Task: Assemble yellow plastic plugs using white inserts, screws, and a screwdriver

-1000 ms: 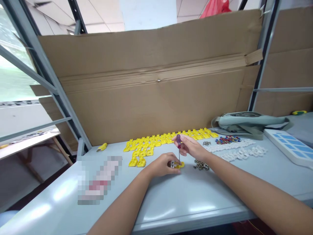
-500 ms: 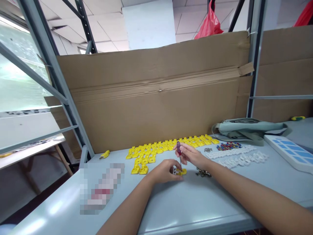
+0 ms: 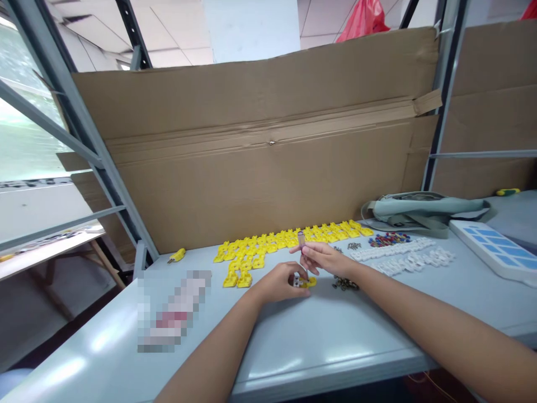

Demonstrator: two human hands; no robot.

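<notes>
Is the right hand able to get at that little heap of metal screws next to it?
Probably yes: the metal screws lie on bare table just beside the right hand, nothing between. But it holds a screwdriver.

- The pale grey counter (image 3: 293, 347) carries everything.
- The landmark is the rows of yellow plastic parts (image 3: 268, 246) at the back of the counter, along the cardboard sheet (image 3: 260, 168).
- Left of the yellow parts, well apart: a single yellow piece (image 3: 177, 256).
- In front of them and to the left: a blurred-out item (image 3: 172, 310).
- Just in front of their middle: one yellow part (image 3: 305, 281) under the hands.
- Beside that, to the right: a heap of small metal screws (image 3: 344, 284).
- Right of the yellow parts: red and blue small pieces (image 3: 389, 239), rows of white plastic parts (image 3: 406, 256), a grey-green bag (image 3: 423, 208) and a white-and-blue tray (image 3: 495, 251).
</notes>
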